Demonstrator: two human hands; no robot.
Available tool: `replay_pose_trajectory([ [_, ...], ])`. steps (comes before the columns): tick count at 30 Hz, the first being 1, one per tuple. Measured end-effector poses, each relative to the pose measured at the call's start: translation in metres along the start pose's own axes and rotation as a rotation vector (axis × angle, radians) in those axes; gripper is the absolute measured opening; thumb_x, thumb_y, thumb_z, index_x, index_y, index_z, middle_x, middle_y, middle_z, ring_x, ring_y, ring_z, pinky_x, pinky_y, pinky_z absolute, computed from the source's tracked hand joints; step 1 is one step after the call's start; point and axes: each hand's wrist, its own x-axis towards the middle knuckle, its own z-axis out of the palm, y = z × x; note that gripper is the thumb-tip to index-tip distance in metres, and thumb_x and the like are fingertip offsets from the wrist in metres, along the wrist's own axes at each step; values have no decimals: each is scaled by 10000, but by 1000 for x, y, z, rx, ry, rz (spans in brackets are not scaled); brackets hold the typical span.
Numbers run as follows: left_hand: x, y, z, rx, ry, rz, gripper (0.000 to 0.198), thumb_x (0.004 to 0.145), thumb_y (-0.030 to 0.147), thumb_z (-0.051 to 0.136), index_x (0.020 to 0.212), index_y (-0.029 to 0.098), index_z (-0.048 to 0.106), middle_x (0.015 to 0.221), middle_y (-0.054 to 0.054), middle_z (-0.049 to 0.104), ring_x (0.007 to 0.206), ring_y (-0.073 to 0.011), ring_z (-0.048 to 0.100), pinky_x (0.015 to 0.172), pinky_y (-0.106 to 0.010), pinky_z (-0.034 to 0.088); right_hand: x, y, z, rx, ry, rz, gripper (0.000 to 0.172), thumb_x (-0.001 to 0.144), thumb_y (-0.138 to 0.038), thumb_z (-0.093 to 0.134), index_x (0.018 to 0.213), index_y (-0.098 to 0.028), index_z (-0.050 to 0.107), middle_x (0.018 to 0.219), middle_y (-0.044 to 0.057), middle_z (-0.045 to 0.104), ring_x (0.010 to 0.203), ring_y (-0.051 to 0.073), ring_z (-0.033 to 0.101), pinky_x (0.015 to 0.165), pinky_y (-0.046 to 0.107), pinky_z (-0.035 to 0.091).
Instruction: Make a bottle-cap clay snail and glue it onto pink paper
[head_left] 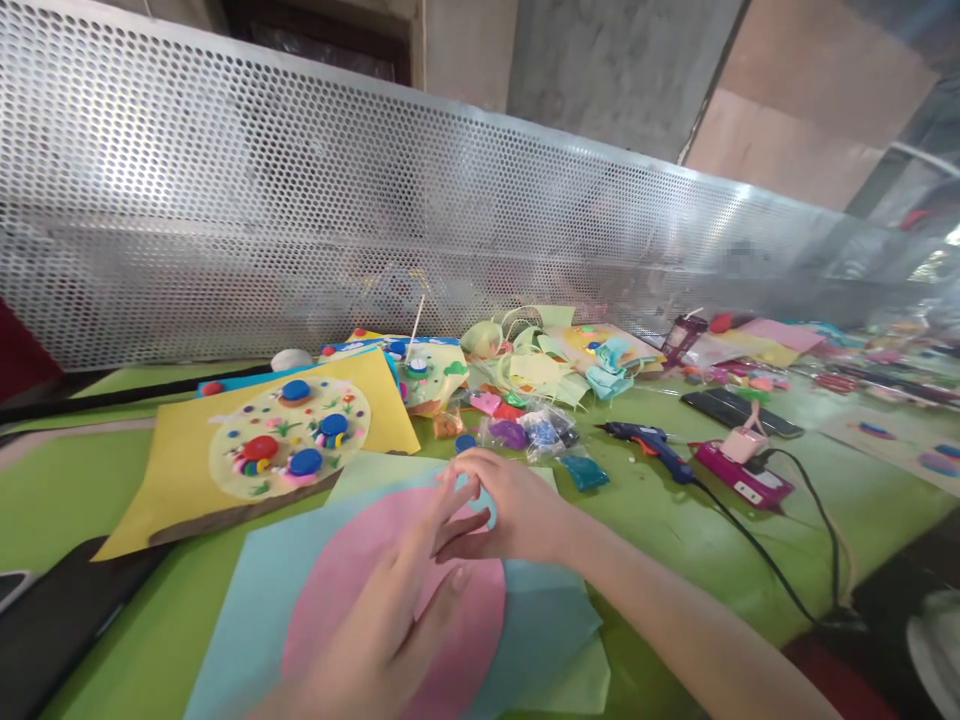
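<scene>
My left hand [397, 610] is raised over a pink paper circle [330, 590], its fingers stretched out and the thumb apart. My right hand [514, 505] reaches in from the right with bent fingers. Its fingertips meet those of my left hand; anything small between them is hidden. Beneath both hands, the circle lies on a light blue sheet [247, 610], with a pale green sheet [596, 685] under that. Just beyond the right hand are a packet of teal clay [583, 472] and a bag of purple clay [508, 434].
A yellow card [180, 450] with blue and red caps leans at left, near a black phone [90, 620]. At right lie a blue glue gun [649, 445], a magenta power strip [742, 475] with cords, and a dark phone [742, 412]. A perforated metal panel [360, 200] stands behind paper scraps [532, 370].
</scene>
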Motion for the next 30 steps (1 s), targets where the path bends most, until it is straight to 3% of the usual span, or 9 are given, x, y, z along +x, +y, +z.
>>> replay_pose_trajectory([
  [7, 2, 0, -2, 27, 68, -20, 529, 954, 313, 314, 1407, 385, 52, 1377, -22, 442, 1180, -188, 511, 950, -375, 482, 0, -1, -9, -69, -18, -5, 471, 645, -393, 731, 1048, -209, 570, 1025, 49, 607, 785, 172, 575, 673, 290, 461],
  [10, 2, 0, 0, 169, 36, 41, 553, 946, 291, 333, 1411, 365, 43, 1323, -38, 498, 1167, -190, 521, 950, -385, 479, 2, -3, -5, -17, -35, 13, 540, 637, -413, 732, 1104, -221, 542, 1086, 45, 610, 911, 199, 584, 751, 308, 461],
  [15, -1, 0, -1, 370, 94, 131, 640, 933, 274, 338, 1425, 282, -70, 1349, -94, 465, 1165, -218, 519, 931, -410, 485, 4, -4, -4, -29, -45, 98, 669, 597, -516, 731, 1165, -245, 503, 1072, 33, 615, 824, 185, 588, 668, 303, 463],
  [21, 0, 1, 0, 537, 51, 188, 656, 906, 302, 376, 1434, 242, -8, 1290, -87, 524, 1122, -224, 552, 880, -369, 523, 6, -5, -1, -30, -29, -35, 708, 655, -383, 714, 1273, -221, 408, 1196, 68, 566, 1067, 217, 540, 854, 340, 443],
  [25, 3, 1, 2, 685, 65, 306, 687, 899, 273, 369, 1437, 160, -43, 1330, -137, 485, 1108, -249, 557, 862, -388, 520, 7, -4, 0, -15, -46, -60, 719, 652, -374, 708, 1284, -217, 404, 1209, 83, 560, 1050, 218, 547, 843, 331, 453],
  [30, 4, 5, 3, 802, 12, 435, 705, 897, 234, 362, 1431, 147, -89, 1286, -144, 529, 1107, -258, 555, 893, -419, 482, 6, -6, 6, -11, -47, -166, 605, 698, -292, 665, 1252, -198, 441, 1147, 70, 586, 1037, 184, 541, 881, 293, 434],
])
